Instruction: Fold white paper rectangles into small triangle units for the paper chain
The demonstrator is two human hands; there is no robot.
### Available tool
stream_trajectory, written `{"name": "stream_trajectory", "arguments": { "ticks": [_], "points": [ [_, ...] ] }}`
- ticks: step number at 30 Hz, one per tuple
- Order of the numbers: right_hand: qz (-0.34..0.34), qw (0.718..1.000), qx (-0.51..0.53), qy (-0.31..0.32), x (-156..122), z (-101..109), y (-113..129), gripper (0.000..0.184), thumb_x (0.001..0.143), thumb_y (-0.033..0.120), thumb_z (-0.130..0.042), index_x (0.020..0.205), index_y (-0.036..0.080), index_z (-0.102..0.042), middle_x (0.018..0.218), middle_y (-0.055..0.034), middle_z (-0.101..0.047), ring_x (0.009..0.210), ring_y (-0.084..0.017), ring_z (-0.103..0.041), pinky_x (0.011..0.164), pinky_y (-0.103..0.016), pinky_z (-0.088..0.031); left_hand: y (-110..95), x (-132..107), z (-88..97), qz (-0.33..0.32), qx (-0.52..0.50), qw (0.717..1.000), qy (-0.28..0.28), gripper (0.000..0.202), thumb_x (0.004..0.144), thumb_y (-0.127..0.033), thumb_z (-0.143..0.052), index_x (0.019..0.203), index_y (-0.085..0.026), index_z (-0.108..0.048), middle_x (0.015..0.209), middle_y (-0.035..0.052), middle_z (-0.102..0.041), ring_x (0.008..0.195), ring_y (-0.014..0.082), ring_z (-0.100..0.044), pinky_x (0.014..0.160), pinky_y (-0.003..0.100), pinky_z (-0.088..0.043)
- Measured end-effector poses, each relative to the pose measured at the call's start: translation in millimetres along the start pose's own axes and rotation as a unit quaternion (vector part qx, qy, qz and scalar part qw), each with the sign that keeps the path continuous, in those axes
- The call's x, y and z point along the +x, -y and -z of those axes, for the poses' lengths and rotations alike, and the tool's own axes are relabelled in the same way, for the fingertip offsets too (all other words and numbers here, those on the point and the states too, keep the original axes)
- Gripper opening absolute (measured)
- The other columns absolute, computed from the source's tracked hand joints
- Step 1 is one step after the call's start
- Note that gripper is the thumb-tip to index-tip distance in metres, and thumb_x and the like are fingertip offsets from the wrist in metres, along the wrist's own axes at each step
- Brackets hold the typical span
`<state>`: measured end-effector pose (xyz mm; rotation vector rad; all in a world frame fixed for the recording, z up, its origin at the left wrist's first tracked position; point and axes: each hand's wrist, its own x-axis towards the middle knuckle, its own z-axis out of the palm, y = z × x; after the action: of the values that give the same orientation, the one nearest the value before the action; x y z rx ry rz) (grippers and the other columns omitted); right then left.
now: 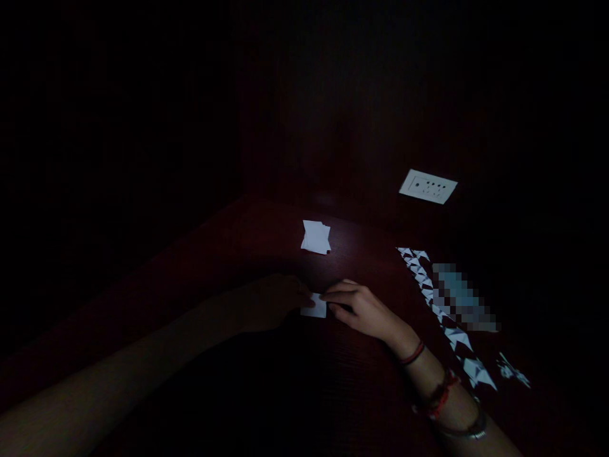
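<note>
A small white square of paper [314, 310] lies on the dark reddish table between my hands. My left hand [281, 299] is in deep shadow, its fingertips gripping the paper's upper left side. From the right, my right hand [364, 310] reaches in with its fingers drawn together, pinching the paper's upper right edge. Beyond the hands sits a loose pile of white paper pieces [316, 237]. Rows of folded paper pieces [425, 285] run down the right side of the table, with pointed ends.
Beside the folded pieces lies a blurred-out bluish item [464, 298]. Nearer me are small paper scraps [514, 370]. A white socket plate [428, 186] is on the dark back panel. Most of the surroundings are too dark to make out.
</note>
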<state>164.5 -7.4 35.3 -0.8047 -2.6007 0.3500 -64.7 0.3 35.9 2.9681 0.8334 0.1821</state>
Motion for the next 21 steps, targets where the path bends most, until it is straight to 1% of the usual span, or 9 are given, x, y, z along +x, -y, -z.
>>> {"name": "stream_trajectory", "arguments": {
  "ticks": [2, 4, 9, 12, 16, 21],
  "points": [
    [0.001, 1.000, -0.017, 0.010, -1.3, 0.7, -1.2, 0.026, 0.080, 0.014, -0.048, 0.101, 0.017, -0.062, 0.100, -0.0054, -0.059, 0.092, -0.016, -0.052, 0.085, -0.030, -0.042, 1.1, 1.4, 1.6, -0.007, -0.001, 1.000, 0.007, 0.044, 0.075, -0.005, -0.046, 0.114, -0.025, -0.052, 0.119, 0.0020, -0.053, 0.108, 0.0184, -0.047, 0.088, 0.029, -0.036],
    [0.004, 0.999, -0.028, 0.022, -3.0, 2.3, -0.8, 0.027, 0.079, 0.015, -0.048, 0.103, 0.018, -0.062, 0.100, -0.0053, -0.058, 0.092, -0.016, -0.052, 0.085, -0.030, -0.042, 4.5, 2.0, 0.6, -0.019, -0.005, 1.000, 0.002, 0.046, 0.075, -0.004, -0.046, 0.116, -0.026, -0.051, 0.119, 0.0013, -0.053, 0.108, 0.0181, -0.046, 0.089, 0.030, -0.036],
    [-0.004, 0.998, -0.061, 0.034, -6.6, 6.3, 4.4, 0.029, 0.080, 0.019, -0.049, 0.106, 0.021, -0.060, 0.094, -0.0045, -0.056, 0.087, -0.016, -0.052, 0.080, -0.030, -0.043, 18.7, 0.3, -6.6, -0.057, -0.037, 0.998, -0.018, 0.060, 0.069, 0.000, -0.047, 0.121, -0.031, -0.045, 0.127, -0.0029, -0.046, 0.115, 0.0193, -0.040, 0.093, 0.034, -0.032],
    [-0.005, 0.996, -0.082, 0.039, -7.0, 6.5, 6.8, 0.028, 0.080, 0.021, -0.049, 0.105, 0.020, -0.060, 0.092, -0.0045, -0.056, 0.085, -0.016, -0.052, 0.079, -0.030, -0.043, 25.0, 0.1, -8.5, -0.072, -0.070, 0.994, -0.032, 0.058, 0.072, 0.000, -0.044, 0.121, -0.031, -0.045, 0.127, -0.0029, -0.047, 0.116, 0.0179, -0.040, 0.096, 0.034, -0.031],
    [0.006, 0.994, -0.100, 0.041, -5.9, 6.7, 6.2, 0.025, 0.081, 0.022, -0.048, 0.102, 0.019, -0.061, 0.093, -0.0048, -0.057, 0.084, -0.015, -0.053, 0.081, -0.030, -0.042, 28.8, 1.6, -9.5, -0.095, -0.111, 0.988, -0.052, 0.053, 0.074, -0.002, -0.044, 0.120, -0.029, -0.046, 0.123, -0.0019, -0.050, 0.116, 0.0165, -0.041, 0.096, 0.033, -0.032],
    [0.014, 0.993, -0.104, 0.050, -5.6, 8.0, 4.2, 0.022, 0.082, 0.021, -0.047, 0.097, 0.018, -0.063, 0.093, -0.0043, -0.059, 0.086, -0.015, -0.054, 0.084, -0.030, -0.040, 27.7, 2.2, -8.7, -0.084, -0.104, 0.990, -0.046, 0.052, 0.075, -0.001, -0.043, 0.118, -0.030, -0.047, 0.125, -0.0026, -0.048, 0.117, 0.0162, -0.039, 0.096, 0.034, -0.031]
  ]
}}
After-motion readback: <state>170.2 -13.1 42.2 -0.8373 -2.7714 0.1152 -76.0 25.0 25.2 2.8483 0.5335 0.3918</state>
